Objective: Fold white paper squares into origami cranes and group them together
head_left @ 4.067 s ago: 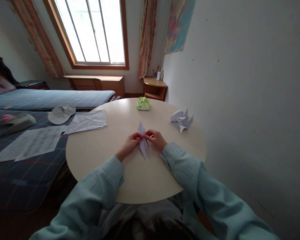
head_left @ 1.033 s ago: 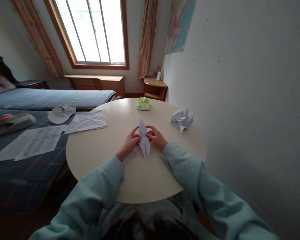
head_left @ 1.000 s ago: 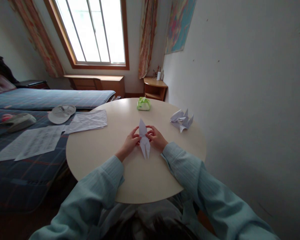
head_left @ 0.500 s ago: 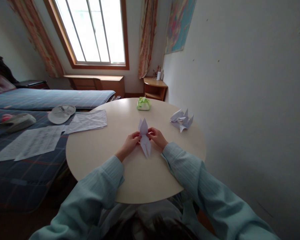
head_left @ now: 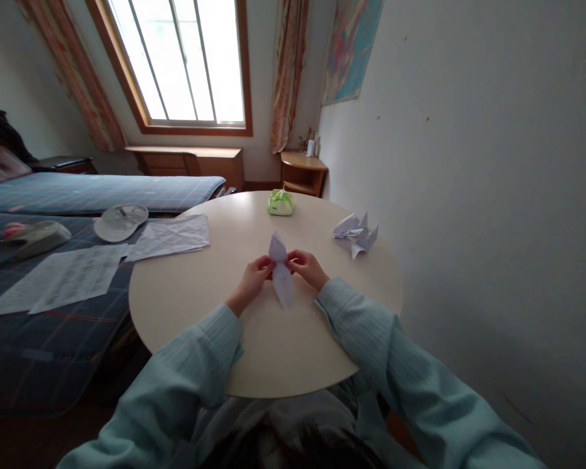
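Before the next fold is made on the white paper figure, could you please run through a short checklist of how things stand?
1. Left hand pinches the long, pointed white folded paper figure at its middle: ok.
2. Right hand pinches the figure from the other side: ok.
3. Bare surface of the round beige table in front of the hands: ok.
4. Finished white folded paper pieces lie apart from the hands, by the table's right edge: ok.
5. Small green packet sits at the far edge, apart from the hands: ok.
6. Creases lined up evenly: cannot tell, too small.
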A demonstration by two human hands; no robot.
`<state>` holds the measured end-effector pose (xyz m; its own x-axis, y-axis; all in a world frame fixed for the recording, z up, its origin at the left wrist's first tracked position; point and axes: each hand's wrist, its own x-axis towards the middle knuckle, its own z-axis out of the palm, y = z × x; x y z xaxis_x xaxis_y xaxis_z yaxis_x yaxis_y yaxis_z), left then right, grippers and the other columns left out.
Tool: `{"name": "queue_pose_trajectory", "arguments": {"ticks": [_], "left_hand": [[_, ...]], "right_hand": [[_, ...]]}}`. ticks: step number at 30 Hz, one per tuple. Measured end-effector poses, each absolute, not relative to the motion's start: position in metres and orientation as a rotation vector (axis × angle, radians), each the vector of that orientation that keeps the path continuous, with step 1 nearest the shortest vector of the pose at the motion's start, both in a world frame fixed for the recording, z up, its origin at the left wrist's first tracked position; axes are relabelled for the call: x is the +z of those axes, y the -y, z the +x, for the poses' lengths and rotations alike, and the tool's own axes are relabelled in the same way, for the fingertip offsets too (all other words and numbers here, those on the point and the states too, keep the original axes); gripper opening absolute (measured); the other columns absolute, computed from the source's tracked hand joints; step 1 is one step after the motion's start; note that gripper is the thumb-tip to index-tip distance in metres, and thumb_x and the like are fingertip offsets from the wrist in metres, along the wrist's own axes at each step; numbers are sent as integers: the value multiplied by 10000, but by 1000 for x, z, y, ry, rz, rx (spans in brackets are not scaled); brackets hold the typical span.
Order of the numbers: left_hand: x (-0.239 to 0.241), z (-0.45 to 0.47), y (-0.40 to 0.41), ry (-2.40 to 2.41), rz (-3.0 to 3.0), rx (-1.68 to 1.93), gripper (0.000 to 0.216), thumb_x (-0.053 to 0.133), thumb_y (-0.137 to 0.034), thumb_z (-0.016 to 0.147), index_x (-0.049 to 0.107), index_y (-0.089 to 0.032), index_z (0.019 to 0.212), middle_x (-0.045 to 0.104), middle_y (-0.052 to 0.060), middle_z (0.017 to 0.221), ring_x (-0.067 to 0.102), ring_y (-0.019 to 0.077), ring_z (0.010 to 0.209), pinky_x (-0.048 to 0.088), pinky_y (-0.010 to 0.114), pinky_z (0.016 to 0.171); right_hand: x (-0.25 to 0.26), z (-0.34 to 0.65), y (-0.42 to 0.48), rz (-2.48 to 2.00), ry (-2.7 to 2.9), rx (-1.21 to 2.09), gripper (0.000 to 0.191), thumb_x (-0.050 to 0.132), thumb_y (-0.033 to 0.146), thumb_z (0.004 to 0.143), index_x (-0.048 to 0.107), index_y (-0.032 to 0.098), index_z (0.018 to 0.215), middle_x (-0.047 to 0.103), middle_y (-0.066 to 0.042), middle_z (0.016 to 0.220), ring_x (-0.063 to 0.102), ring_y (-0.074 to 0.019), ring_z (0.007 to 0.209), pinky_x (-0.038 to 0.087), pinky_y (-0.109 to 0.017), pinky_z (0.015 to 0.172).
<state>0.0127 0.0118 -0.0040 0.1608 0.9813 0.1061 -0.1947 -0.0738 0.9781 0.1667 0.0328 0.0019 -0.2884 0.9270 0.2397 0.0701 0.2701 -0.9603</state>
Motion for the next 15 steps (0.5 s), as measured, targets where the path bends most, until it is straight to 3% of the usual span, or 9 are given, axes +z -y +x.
{"name": "queue_pose_trajectory", "arguments": {"ticks": [6,15], "left_hand": [[0,13,-8,-853,1219,1159,287,664,-283,582,546,-141,802,615,10,695,579,126,635,447,242,573],[4,13,-4,-936,1196,1299,157,648,-221,543,583,-121,644,598,-13,588,546,104,565,423,228,565]], "right_hand": [[3,168,-33,-943,1597,1087,127,573,258,614,573,150,681,580,18,607,545,-102,551,450,-230,528],[11,167,-28,-903,1552,1237,149,594,251,598,616,142,696,612,11,638,564,-103,599,476,-235,551]]}}
